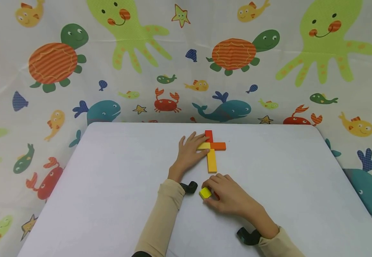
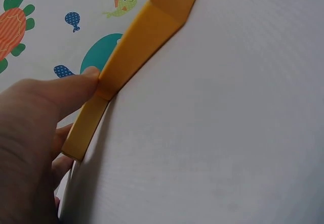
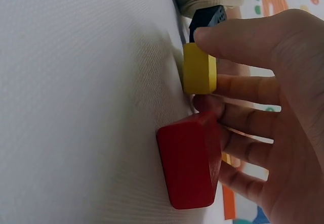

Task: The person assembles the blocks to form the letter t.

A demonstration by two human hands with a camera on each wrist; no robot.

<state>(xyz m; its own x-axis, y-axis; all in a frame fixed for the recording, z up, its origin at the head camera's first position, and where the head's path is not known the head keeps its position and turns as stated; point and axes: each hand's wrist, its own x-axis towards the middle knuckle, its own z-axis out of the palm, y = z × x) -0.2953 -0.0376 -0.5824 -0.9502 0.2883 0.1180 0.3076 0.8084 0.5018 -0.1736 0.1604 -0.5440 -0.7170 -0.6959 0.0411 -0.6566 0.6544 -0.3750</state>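
Note:
Left of centre in the head view, my left hand (image 1: pixel 189 152) pinches a light yellow block (image 1: pixel 204 145) between thumb and fingers. That block meets a red block (image 1: pixel 208 136), an orange block (image 1: pixel 218 146) and a longer amber block (image 1: pixel 212 161) in a cross shape. In the left wrist view the thumb (image 2: pixel 76 90) presses where the light yellow and amber blocks meet. Nearer the body, my right hand (image 1: pixel 230 197) holds a small bright yellow block (image 3: pixel 198 70) between thumb and fingertips. Beneath that palm a second red block (image 3: pixel 187 163) lies on the table, mostly hidden from the head view.
The white table (image 1: pixel 108 185) spreads to both sides of the hands. Behind it hangs a cloth (image 1: pixel 179 35) printed with sea animals. Black wrist devices (image 1: pixel 249 236) sit by the sleeves, close to the tabletop.

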